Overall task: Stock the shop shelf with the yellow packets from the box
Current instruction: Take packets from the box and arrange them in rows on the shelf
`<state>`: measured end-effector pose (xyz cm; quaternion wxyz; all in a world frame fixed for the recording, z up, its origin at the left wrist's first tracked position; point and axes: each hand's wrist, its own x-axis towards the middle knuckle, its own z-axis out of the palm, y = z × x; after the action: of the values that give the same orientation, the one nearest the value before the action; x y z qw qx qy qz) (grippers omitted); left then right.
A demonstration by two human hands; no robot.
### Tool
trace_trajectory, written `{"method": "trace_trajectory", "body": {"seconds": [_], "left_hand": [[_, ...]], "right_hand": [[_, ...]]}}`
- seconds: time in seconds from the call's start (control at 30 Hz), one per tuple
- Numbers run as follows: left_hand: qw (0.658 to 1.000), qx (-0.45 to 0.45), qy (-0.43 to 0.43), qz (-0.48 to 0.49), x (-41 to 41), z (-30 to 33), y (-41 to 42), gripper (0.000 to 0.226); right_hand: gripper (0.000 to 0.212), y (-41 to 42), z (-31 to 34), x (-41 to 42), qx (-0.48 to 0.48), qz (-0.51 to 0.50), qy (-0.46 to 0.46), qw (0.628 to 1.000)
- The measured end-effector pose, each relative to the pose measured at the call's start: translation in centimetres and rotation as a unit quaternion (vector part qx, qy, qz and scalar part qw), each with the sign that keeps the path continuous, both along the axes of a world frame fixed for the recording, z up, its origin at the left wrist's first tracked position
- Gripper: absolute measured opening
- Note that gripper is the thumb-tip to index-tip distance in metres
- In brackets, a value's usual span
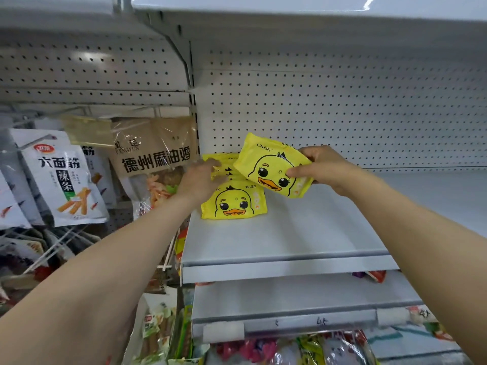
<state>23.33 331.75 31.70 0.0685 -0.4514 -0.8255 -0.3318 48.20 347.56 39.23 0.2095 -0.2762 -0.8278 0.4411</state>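
— Stocking's well under way, by the look of it. On the far left hang the snack bags (63, 177) on their hooks, nothing to do with this job. Then comes the left hand (197, 180), fingers laid fairly straight against the packets at the back (224, 160), steadying them rather than gripping.

— And the one with the duck face in front?

— That front packet (234, 202) stands upright on the shelf (303, 233), hard at the left end, touching the ones behind it. Just right of it, the right hand (324, 167) pinches another packet (271, 167) by its right edge, thumb below and fingers on top, tilted and held clear of the shelf.

— So which step is this?

— Placing, I'd say. The held packet wants setting down upright just beside the standing ones, while the left hand keeps the row from toppling.

— And the box?

— Can't see it from here. Plenty of bare shelf runs off to the right, so I'd judge the job is barely begun.
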Motion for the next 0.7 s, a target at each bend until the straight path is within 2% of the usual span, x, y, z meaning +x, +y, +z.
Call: {"method": "trace_trajectory", "body": {"seconds": [0.1, 0.17, 0.23, 0.3, 0.37, 0.4, 0.47, 0.53, 0.7], "left_hand": [[0.990, 0.133, -0.037, -0.001, 1.2, 3.0, -1.3, 0.035], [0.987, 0.148, -0.057, -0.034, 2.6, 5.1, -2.4, 0.033], [0.990, 0.077, -0.072, -0.089, 4.0, 6.1, -3.4, 0.034], [0.990, -0.047, -0.053, -0.121, 4.5, 5.6, -3.8, 0.044], [0.982, -0.148, -0.022, -0.118, 4.1, 4.3, -3.8, 0.060], [0.980, -0.171, -0.014, -0.105, 3.8, 3.5, -3.8, 0.063], [0.983, -0.170, -0.004, -0.076, 3.2, 2.3, -3.7, 0.059], [0.986, -0.157, 0.005, -0.050, 2.7, 1.5, -3.6, 0.051], [0.988, -0.153, -0.010, -0.007, 2.3, 0.8, -3.2, 0.046]], "right_hand": [[0.025, -0.5, -0.1, -1.1, 0.015, 0.028, -0.034, 0.999], [0.024, -1.0, -0.6, -2.1, 0.024, 0.050, -0.063, 0.996], [0.030, -1.5, -1.5, -3.5, 0.016, 0.073, -0.079, 0.994], [0.036, -2.1, -2.7, -4.8, 0.012, 0.087, -0.094, 0.992], [0.038, -2.4, -4.1, -6.0, 0.000, 0.090, -0.103, 0.991], [0.039, -2.5, -4.8, -6.5, -0.010, 0.088, -0.105, 0.990], [0.040, -2.6, -6.0, -7.3, -0.006, 0.087, -0.110, 0.990], [0.043, -2.7, -6.6, -7.9, 0.055, 0.074, -0.116, 0.989], [0.075, -3.3, -7.2, -8.7, 0.211, 0.075, -0.146, 0.964]]}}
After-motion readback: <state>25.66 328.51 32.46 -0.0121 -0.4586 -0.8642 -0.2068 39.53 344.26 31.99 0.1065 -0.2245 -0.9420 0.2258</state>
